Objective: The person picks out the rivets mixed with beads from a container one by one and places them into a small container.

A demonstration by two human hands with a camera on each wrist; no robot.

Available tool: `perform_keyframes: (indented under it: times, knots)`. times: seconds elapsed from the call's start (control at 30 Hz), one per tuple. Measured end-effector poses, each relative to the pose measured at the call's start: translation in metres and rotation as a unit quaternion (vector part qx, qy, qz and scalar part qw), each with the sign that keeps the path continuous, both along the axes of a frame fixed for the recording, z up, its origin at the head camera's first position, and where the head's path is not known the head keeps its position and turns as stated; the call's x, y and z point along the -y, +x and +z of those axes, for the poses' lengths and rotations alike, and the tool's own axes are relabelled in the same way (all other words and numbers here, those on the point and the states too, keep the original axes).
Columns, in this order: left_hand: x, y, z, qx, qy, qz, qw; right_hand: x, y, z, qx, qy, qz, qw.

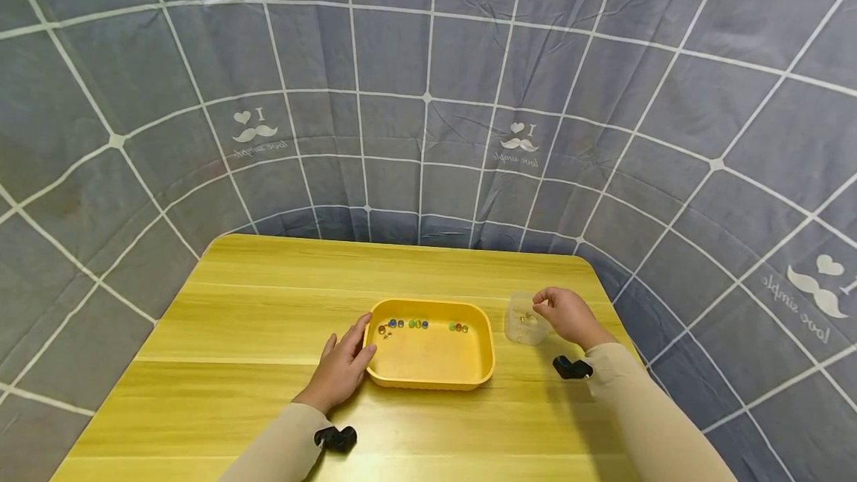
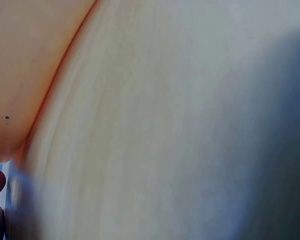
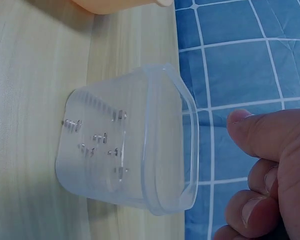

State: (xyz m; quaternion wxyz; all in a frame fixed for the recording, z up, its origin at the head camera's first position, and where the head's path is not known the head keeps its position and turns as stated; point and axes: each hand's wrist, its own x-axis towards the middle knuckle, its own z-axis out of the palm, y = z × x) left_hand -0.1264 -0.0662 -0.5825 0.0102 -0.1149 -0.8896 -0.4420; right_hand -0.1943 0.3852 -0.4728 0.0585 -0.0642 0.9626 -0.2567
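My left hand (image 1: 340,368) lies along the left side of a yellow tray (image 1: 428,378), its fingers and thumb touching the rim. Small round coloured beads (image 1: 418,324) stand in a row toward the tray's far side, with tiny gold-coloured pieces (image 1: 387,335) near the left end. Over a clear plastic container (image 3: 170,190) hovers my right hand (image 1: 567,315), thumb forward and the other visible fingers curled. Whether anything tiny sits between its fingertips is hidden. Several small shiny pieces (image 3: 100,137) show through the container wall. In the left wrist view, the tray wall (image 2: 35,55) appears at upper left.
The wooden table (image 1: 268,288) carries the tray in the middle and the container to its right. A grey-blue curtain (image 1: 395,125) with white grid lines hangs behind and around the table. Dark wrist devices (image 1: 336,439) sit at both sleeves.
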Motion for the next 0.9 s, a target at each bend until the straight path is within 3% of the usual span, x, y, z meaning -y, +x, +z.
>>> perform_keyframes:
  times: [0.3,0.5,0.73,0.9]
  knots:
    - [-0.001,0.004,-0.001,0.014,-0.003,0.001,0.9999,0.002,0.000,-0.004,0.018,-0.006,-0.003,0.9998]
    - [-0.001,0.001,-0.002,0.006,-0.007,0.004,0.9999,0.010,-0.006,0.001,0.001,-0.005,0.006,1.0000]
    - [-0.004,-0.003,0.004,0.000,-0.008,0.006,0.9999,0.055,-0.017,0.018,-0.006,-0.028,0.047,0.9985]
    - [-0.007,-0.005,0.008,0.011,-0.007,0.002,0.9999,0.099,-0.023,0.021,0.005,-0.035,0.089,0.9954]
